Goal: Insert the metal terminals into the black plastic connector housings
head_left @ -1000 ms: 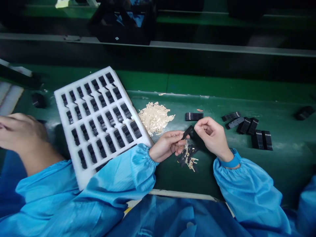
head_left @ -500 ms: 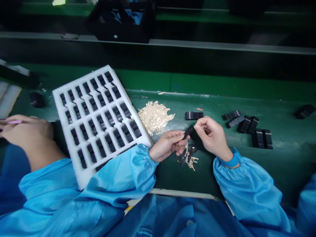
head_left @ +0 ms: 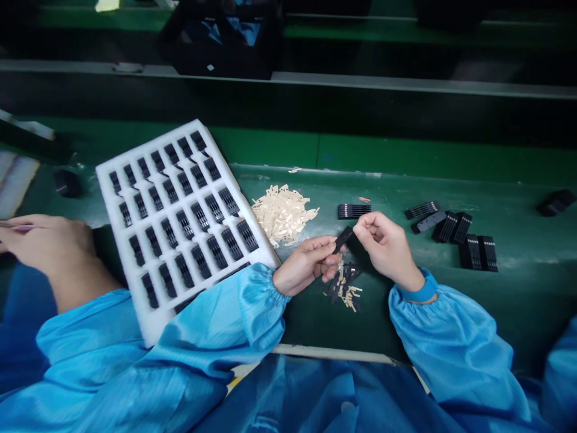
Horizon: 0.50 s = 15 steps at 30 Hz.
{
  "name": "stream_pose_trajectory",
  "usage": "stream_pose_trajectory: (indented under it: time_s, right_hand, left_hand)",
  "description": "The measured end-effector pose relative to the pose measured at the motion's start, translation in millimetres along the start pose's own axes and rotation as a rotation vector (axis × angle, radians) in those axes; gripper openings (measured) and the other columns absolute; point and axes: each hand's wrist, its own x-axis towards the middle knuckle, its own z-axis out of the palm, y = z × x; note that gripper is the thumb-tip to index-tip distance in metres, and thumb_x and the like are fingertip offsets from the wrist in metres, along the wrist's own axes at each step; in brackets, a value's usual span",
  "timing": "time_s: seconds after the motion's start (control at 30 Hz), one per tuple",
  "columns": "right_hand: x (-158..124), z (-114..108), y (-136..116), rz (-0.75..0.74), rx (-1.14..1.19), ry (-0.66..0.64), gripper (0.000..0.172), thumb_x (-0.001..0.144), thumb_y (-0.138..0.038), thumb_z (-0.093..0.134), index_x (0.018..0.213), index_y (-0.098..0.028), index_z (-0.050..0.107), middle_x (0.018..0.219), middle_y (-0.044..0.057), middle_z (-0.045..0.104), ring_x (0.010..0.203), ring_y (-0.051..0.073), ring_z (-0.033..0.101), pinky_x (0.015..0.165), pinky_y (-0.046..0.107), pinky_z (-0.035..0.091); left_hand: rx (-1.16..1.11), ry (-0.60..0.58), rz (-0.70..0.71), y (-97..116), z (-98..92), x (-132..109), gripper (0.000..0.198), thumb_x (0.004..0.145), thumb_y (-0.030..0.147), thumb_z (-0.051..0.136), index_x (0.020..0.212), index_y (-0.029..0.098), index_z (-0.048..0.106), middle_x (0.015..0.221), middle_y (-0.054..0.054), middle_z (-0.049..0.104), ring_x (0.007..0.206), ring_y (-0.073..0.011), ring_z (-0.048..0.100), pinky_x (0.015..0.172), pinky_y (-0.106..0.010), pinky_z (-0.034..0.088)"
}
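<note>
Between thumb and fingers, my left hand (head_left: pixel 308 264) grips a small black rectangular block (head_left: pixel 343 239), tilted up to the right. My right hand (head_left: pixel 382 243) is beside the block's far end, thumb and forefinger pinched together; whatever is between those fingertips is too small to make out. Below the block lies a small heap of black and pale slender pieces (head_left: pixel 346 285). A larger pile of flat cream-coloured pieces (head_left: pixel 283 211) is to the left, beyond my left hand. Just past my hands rests a black slotted block (head_left: pixel 354 211).
A white foam tray (head_left: pixel 151 328) holding rows of black slotted blocks leans at left. Several more black blocks (head_left: pixel 471 252) lie to the right. A co-worker's hand (head_left: pixel 54 246) works at far left. A dark bin (head_left: pixel 220 51) sits on the rail behind.
Hardly anything differs. My hands keep the same hold on the black block with only a slight shift, and the co-worker's hand at the left has moved a little.
</note>
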Motion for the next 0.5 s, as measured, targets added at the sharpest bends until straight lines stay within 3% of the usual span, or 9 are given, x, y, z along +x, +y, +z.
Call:
stream_pose_trajectory:
  time_s: [0.2, 0.37, 0.43, 0.5]
  right_hand:
    - [1.9, 0.7, -2.1, 0.034, 0.062, -0.012, 0.022, 0.093, -0.039, 0.065, 0.083, -0.02, 0.059, 0.065, -0.004, 0.051, 0.054, 0.009, 0.045, 0.051, 0.024, 0.036]
    - [2.7, 0.9, -1.5, 0.059, 0.15, 0.18, 0.024, 0.089, -0.043, 0.07, 0.098, -0.021, 0.067, 0.074, -0.002, 0.059, 0.053, 0.009, 0.046, 0.049, 0.024, 0.036]
    - [0.9, 1.3, -3.5, 0.071, 0.188, 0.103, 0.031, 0.092, -0.046, 0.065, 0.109, -0.021, 0.068, 0.075, -0.001, 0.06, 0.052, 0.01, 0.045, 0.049, 0.025, 0.036]
    - [-2.6, 3.9, -5.9, 0.096, 0.196, -0.064, 0.036, 0.094, -0.05, 0.06, 0.111, -0.021, 0.07, 0.069, -0.001, 0.058, 0.052, 0.011, 0.046, 0.05, 0.025, 0.037]
  left_hand:
    - [0.016, -0.009, 0.0, 0.5, -0.1, -0.5, 0.026, 0.09, 0.039, 0.068, 0.095, 0.014, 0.062, 0.065, 0.005, 0.042, 0.049, -0.005, 0.048, 0.045, -0.016, 0.033]
    - [-0.012, -0.011, -0.005, 0.7, 0.0, -1.1, 0.028, 0.088, 0.039, 0.07, 0.096, 0.013, 0.063, 0.066, 0.005, 0.042, 0.05, -0.0054, 0.047, 0.046, -0.017, 0.032]
    - [-0.023, -0.024, 0.0, 0.4, -0.3, -1.2, 0.028, 0.087, 0.039, 0.07, 0.096, 0.013, 0.063, 0.066, 0.005, 0.042, 0.05, -0.0056, 0.047, 0.046, -0.017, 0.032]
    - [-0.025, -0.043, 0.009, -0.1, -0.5, -1.4, 0.029, 0.087, 0.04, 0.07, 0.095, 0.014, 0.063, 0.065, 0.005, 0.04, 0.05, -0.0058, 0.047, 0.046, -0.017, 0.031]
